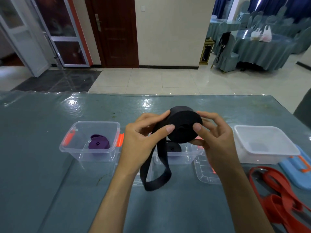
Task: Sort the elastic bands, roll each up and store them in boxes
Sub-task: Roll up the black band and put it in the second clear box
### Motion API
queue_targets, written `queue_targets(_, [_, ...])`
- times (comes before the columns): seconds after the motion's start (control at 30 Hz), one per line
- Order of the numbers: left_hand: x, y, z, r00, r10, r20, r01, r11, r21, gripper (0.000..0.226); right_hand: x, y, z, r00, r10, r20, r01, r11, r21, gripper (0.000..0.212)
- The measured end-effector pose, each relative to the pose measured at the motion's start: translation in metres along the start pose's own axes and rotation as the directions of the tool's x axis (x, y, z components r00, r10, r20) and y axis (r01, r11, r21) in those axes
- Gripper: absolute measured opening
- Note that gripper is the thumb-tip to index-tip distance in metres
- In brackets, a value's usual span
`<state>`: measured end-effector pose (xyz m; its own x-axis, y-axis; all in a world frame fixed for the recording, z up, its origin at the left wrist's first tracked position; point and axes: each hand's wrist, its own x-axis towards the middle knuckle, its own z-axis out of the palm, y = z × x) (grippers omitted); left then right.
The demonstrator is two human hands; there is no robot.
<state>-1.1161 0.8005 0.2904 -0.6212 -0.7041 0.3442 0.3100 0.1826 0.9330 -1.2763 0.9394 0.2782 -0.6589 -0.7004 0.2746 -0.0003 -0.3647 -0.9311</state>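
1. A black band (pixel 182 126), mostly rolled, is held above the middle box (pixel 178 156); its loose tail hangs toward the near table (pixel 42 174).
2. The left hand (pixel 143 140) and right hand (pixel 213 137) both pinch the roll, thumbs on its face.
3. A smaller black roll (pixel 174 147) lies in the middle box.
4. The left box (pixel 90 142) holds a purple roll (pixel 99 142).
5. Red bands (pixel 277 195) lie near right, before a white box (pixel 264 144).

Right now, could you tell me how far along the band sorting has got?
Done: a rolled purple band sits in the left clear box, and a rolled black band in the middle box. In hand: both hands, left and right, hold a black roll with its tail hanging loose. Left: the orange bands lie unrolled on the table, and the white box looks empty.
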Motion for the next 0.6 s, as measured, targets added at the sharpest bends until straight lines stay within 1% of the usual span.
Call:
queue_targets(0.07, [0.002,0.003,0.001,0.999,0.017,-0.030,-0.016,1.000,0.020,0.035,0.001,0.001,-0.003,0.998,0.039,0.048,-0.039,0.999,0.010,0.036])
queue_targets(0.17, [0.005,0.002,0.005,0.996,0.037,-0.081,-0.028,0.993,0.114,0.029,0.001,0.002,-0.007,0.995,0.063,0.075,-0.061,0.998,-0.035,0.038])
queue_targets(0.27, [0.005,-0.002,0.006,0.996,-0.004,-0.085,0.019,0.986,0.165,0.018,0.001,0.001,-0.007,0.997,0.051,0.058,-0.049,0.998,-0.035,0.043])
queue_targets(0.37, [0.005,-0.005,0.001,0.997,-0.062,-0.040,0.067,0.986,0.156,0.017,0.001,0.000,-0.006,0.999,0.023,0.037,-0.022,0.999,-0.029,0.052])
queue_targets(0.47, [0.004,-0.006,-0.005,0.999,-0.048,-0.022,0.050,0.989,0.140,0.027,0.000,0.003,-0.002,1.000,0.026,0.015,-0.026,1.000,0.006,0.044])
queue_targets(0.53, [0.002,-0.006,-0.007,0.998,-0.051,-0.022,0.053,0.994,0.097,0.030,-0.001,0.003,0.000,0.998,0.053,0.043,-0.054,0.998,0.013,0.037])
queue_targets(0.6, [0.001,-0.004,-0.007,0.998,-0.042,-0.042,0.045,0.997,0.067,0.029,-0.001,0.001,0.000,0.992,0.084,0.093,-0.084,0.996,-0.008,0.037])
